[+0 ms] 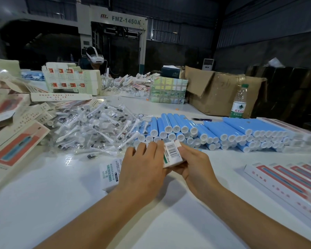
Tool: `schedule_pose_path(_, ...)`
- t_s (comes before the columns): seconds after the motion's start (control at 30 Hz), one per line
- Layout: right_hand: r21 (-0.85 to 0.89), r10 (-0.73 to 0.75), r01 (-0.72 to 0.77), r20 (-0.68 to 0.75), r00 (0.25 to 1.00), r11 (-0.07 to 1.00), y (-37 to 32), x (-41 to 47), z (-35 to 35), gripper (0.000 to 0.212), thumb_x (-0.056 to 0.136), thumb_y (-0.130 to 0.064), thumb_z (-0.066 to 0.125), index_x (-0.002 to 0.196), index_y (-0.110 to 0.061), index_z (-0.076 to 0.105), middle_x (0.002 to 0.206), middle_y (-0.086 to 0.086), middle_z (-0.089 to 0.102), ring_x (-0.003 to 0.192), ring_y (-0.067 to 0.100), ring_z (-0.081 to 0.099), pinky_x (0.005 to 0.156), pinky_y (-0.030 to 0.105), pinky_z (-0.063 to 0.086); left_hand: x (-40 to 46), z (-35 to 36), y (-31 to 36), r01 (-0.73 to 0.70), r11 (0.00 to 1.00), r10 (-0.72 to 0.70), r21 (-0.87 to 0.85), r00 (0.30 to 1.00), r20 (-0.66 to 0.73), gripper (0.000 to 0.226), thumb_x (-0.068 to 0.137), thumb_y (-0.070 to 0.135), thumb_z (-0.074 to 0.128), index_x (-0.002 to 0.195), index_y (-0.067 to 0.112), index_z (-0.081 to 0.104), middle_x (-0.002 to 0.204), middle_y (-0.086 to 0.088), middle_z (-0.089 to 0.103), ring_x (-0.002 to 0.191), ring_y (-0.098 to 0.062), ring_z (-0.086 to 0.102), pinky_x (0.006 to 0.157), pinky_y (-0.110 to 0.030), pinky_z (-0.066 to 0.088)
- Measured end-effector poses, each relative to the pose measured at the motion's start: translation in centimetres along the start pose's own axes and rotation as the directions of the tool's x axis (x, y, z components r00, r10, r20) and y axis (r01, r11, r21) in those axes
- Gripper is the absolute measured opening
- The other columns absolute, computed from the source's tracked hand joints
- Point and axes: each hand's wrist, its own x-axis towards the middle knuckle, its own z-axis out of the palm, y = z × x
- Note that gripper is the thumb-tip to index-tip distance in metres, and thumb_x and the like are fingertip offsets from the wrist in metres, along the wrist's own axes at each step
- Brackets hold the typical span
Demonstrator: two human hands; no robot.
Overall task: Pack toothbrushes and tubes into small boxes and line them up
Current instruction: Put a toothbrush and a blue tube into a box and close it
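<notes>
Above the white table (43,203), near its front middle, both hands hold one small white cardboard box with a barcode label (172,153): the left hand (142,166) curls round its near side while the right hand (194,164) pinches the far end, apparently to steady it for closing. Its long axis runs towards the stacked blue plastic tubes with white caps (214,130), barcoded end flap pointing away from the person. Bagged white toothbrush heads (93,130) lie heaped just left, within reach.

water bottle (238,101) upright near table's far right edge | scissors (201,119) beside it | cardboard box (221,90) behind
</notes>
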Motion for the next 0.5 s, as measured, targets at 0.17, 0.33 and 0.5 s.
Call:
schedule_pose_path(0.17,-0.104,-0.055,0.055,0.008,0.998,0.993,0.2,-0.4,0.2,0.032,0.098,-0.006,0.039,0.099,-0.018,0.069,0.085,0.001,0.075,0.079,0.012,0.071,0.059,0.020,0.054,0.0,-0.3,0.0,0.004,1.000,-0.004,0.026,0.999,0.033,0.069,0.058,0.049,0.084,0.108,0.004,0.069,0.084,-0.006,0.067,0.069,-0.026,0.063,0.056,-0.035,0.047)
schedule_pose_path(0.33,-0.255,-0.121,0.128,0.042,0.992,0.959,0.9,-0.8,0.3,0.037,0.100,-0.005,0.036,0.127,-0.017,0.058,0.103,0.001,0.070,0.094,0.015,0.067,0.068,0.023,0.056,0.0,-0.7,0.0,0.007,1.000,-0.007,0.009,1.000,0.024,0.063,0.065,0.047,0.080,0.106,0.001,0.068,0.083,-0.010,0.068,0.068,-0.029,0.063,0.057,-0.036,0.048)
schedule_pose_path(0.5,-0.518,-0.299,0.314,0.115,0.947,0.796,0.2,-1.2,0.3,0.036,0.098,-0.006,0.041,0.107,-0.031,0.066,0.092,-0.012,0.065,0.086,0.004,0.062,0.068,0.017,0.052,-0.2,-0.8,-0.1,-0.004,0.999,0.002,0.044,0.999,0.039,0.071,0.056,0.048,0.085,0.107,0.002,0.069,0.083,-0.007,0.066,0.068,-0.026,0.062,0.056,-0.034,0.046)
